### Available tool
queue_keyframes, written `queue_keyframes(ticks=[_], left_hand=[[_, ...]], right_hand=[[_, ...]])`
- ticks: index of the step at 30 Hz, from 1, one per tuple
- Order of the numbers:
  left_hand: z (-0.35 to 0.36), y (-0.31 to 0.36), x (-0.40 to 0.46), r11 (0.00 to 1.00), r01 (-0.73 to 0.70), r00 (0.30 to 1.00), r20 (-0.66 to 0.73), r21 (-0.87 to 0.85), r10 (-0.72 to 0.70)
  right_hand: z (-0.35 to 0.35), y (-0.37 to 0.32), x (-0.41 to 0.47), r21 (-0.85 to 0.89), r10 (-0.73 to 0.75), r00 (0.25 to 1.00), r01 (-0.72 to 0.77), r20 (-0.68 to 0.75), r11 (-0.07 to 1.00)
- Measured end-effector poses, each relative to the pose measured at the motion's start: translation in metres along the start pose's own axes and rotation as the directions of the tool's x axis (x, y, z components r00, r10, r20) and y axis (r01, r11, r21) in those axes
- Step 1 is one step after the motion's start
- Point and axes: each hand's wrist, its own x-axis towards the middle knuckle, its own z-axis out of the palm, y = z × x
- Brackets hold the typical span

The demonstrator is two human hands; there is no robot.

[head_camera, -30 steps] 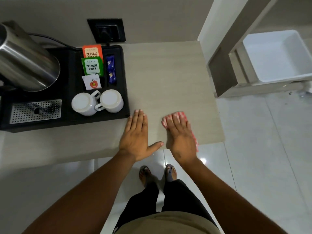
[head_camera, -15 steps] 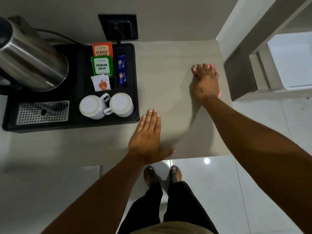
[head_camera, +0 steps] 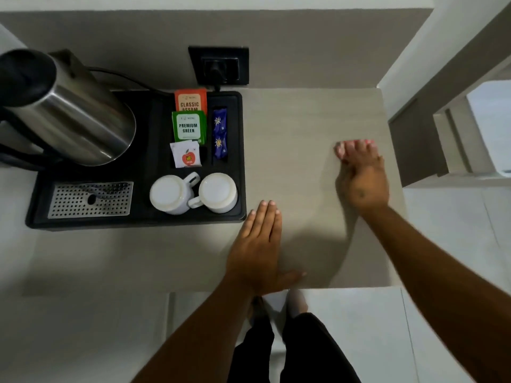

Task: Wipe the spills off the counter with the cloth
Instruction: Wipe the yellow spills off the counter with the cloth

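Note:
My right hand (head_camera: 363, 181) presses flat on a pink cloth (head_camera: 343, 147) near the right edge of the beige counter (head_camera: 298, 128). Only the cloth's far rim shows beyond my fingertips; the rest is hidden under the hand. My left hand (head_camera: 258, 250) lies flat and empty on the counter near its front edge, fingers together, thumb out to the right. I cannot make out any spill on the counter surface.
A black tray (head_camera: 240, 150) fills the counter's left side, holding a steel kettle (head_camera: 69, 114), two upturned white cups (head_camera: 193, 193), tea sachets (head_camera: 189, 125) and a drip grille (head_camera: 90, 200). A wall socket (head_camera: 218, 64) sits behind. The counter ends at a wall on the right.
My right hand swept the cloth from the front edge to the far right of the counter, then drew it back a little toward me. My left hand stayed put.

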Motion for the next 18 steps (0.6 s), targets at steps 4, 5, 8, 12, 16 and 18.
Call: queue_keyframes(ticks=[4,5,8,12,16,18], left_hand=[[0.0,-0.001,0.0,1.0,0.002,1.0,0.029,0.01,-0.002],[-0.001,0.0,0.0,1.0,0.008,0.998,0.054,0.024,-0.01],[0.0,0.0,0.0,0.997,0.031,0.995,0.091,0.071,-0.038],[-0.002,0.003,-0.001,0.996,0.037,0.991,0.128,0.081,-0.047],[-0.013,0.012,0.009,0.993,0.03,0.982,0.183,0.115,-0.051],[-0.021,0.023,0.028,0.993,0.009,0.984,0.176,0.117,-0.029]], right_hand=[[0.008,-0.01,0.036,-0.018,0.085,0.996,-0.086,-0.027,0.996],[0.011,-0.021,0.032,-0.007,0.068,0.998,-0.068,-0.005,0.998],[0.023,-0.058,-0.015,0.021,-0.105,0.993,0.104,0.055,0.994],[0.028,-0.064,-0.107,0.008,-0.217,0.975,0.217,0.046,0.976],[0.01,-0.033,-0.121,0.043,-0.159,0.986,0.157,0.047,0.987],[0.001,-0.026,-0.104,0.059,-0.125,0.991,0.122,0.055,0.991]])
